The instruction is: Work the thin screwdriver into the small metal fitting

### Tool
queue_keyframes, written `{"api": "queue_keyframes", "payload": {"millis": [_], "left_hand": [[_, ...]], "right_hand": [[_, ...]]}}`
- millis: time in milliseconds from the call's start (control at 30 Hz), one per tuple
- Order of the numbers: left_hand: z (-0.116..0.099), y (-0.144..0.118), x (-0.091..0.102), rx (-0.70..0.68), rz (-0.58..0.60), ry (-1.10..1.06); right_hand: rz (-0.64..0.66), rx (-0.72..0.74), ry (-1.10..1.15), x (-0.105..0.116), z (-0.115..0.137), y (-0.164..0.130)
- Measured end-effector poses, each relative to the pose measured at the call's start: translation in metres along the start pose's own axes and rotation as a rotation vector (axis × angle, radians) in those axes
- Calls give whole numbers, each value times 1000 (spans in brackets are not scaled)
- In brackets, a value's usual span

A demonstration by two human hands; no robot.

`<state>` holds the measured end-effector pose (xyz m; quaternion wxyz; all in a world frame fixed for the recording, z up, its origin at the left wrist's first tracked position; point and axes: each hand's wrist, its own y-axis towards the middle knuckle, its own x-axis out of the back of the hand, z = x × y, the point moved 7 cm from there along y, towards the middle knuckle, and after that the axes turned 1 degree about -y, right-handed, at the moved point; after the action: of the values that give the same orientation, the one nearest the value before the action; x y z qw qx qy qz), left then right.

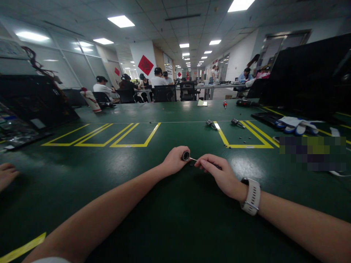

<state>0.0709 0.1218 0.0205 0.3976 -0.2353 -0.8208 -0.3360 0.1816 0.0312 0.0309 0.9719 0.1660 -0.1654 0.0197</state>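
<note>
My left hand (174,160) is closed round a small dark cylindrical metal connector (185,156), its round open end turned towards me. In my right hand (215,167) is a thin screwdriver (193,159); most of its handle is hidden by the fingers. The metal shaft points left, and its tip is at the connector's rim; whether they touch I cannot tell. On the table just below lies a tiny dark part (191,165). Two similar connectors, one on the left (211,124) and one on the right (237,123), lie farther back.
Yellow tape (246,146) marks rectangles on the green table (153,212); several tiny parts lie inside the right one. White-blue gloves (297,125) and a dark monitor (307,73) are at right. Another person's hand (8,176) rests at the left edge. A red-tipped tool (225,104) lies far back.
</note>
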Motion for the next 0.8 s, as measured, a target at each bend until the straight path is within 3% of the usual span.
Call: {"api": "queue_keyframes", "payload": {"millis": [200, 533, 800], "left_hand": [[-4, 0, 1, -47, -14, 43], [-2, -3, 9, -29, -100, -181], [-1, -1, 5, -19, -56, 51]], "right_hand": [[-12, -29, 45, -1, -6, 1], [-3, -255, 595, -3, -29, 9], [-4, -121, 232, -1, -12, 4]]}}
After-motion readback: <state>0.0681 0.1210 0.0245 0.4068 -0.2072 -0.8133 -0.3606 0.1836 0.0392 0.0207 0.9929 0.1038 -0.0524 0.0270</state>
